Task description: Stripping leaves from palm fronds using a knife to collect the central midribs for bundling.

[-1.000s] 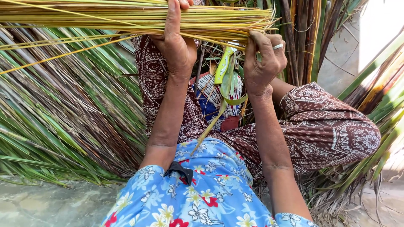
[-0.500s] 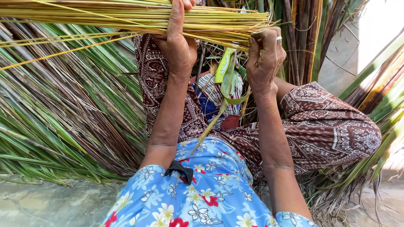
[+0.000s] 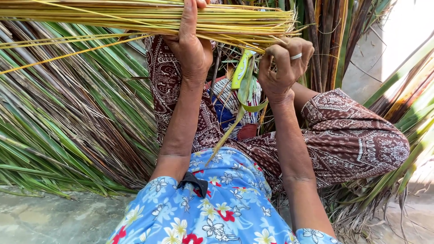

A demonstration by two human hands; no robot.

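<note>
Both hands (image 3: 192, 43) (image 3: 284, 65) at stick bundle (image 3: 113, 18) edge, seemingly gripping.

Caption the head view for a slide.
Left hand grips a bundle of palm-leaf ribs; right hand curls at its cut ends.

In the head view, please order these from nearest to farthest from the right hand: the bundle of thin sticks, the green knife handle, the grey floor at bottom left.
1. Bundle of thin sticks: its cut ends touch the right hand from above.
2. Green knife handle: just left of that hand, apart from it.
3. Grey floor: far off at the lower left corner.
</note>
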